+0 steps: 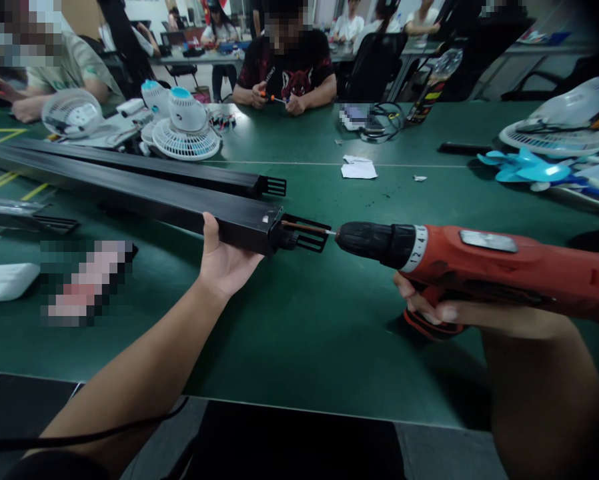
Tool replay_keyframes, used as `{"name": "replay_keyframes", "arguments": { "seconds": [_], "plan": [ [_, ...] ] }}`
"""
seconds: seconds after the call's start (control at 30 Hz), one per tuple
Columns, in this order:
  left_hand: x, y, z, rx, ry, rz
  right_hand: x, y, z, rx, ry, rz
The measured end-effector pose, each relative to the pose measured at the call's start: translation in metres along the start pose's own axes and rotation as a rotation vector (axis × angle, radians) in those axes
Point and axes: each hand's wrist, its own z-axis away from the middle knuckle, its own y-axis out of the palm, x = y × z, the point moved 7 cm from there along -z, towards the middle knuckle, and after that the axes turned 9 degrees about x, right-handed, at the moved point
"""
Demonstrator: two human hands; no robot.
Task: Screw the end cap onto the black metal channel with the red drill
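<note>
Under the near end of a long black rectangular bar (179, 200), my left hand (229, 263) supports it, thumb up along its side and fingers hidden beneath. A slotted black bracket (312, 241) sticks out of that end, with a dark round knob and a copper-coloured rod beside it. My right hand (444, 313) grips the handle of a red and black cordless drill (469, 260). The drill's thin bit points left, its tip at the bracket's outer end; I cannot tell whether they touch. Behind lies a second black bar (219, 175) with a similar bracket.
White fan parts (184, 133) stand at the back left, with blue fan blades (524, 167) at the right. A bottle (434, 87), cables (384, 123) and a paper scrap (358, 168) lie farther back. Across the green table (299, 353), a person (289, 73) holds a screwdriver.
</note>
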Motion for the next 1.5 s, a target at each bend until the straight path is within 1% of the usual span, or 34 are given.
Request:
{"name": "replay_keyframes", "arguments": {
  "seconds": [0.3, 0.63, 0.87, 1.03, 1.23, 1.5],
  "plan": [
    [-0.0006, 0.0055, 0.0006, -0.032, 0.032, 0.009, 0.0003, 0.0015, -0.0002, -0.020, 0.007, -0.012],
    [-0.0024, 0.0026, 0.0026, -0.047, 0.022, -0.063, 0.0045, 0.0027, -0.0018, 0.021, -0.006, 0.024],
    [-0.0023, 0.0049, 0.0016, -0.024, 0.021, -0.057, 0.0051, 0.0010, -0.0002, -0.013, 0.009, 0.052],
    [-0.0027, 0.0060, 0.0014, -0.022, 0.029, -0.058, 0.0086, 0.0025, -0.0019, -0.007, 0.002, 0.043],
    [-0.0028, 0.0044, 0.0020, 0.024, 0.006, -0.013, 0.0090, 0.0049, -0.0021, 0.005, -0.016, 0.028],
    [-0.0023, 0.0025, 0.0032, -0.042, 0.025, -0.045, 0.0062, 0.0011, 0.0015, 0.033, 0.017, 0.073]
  ]
}}
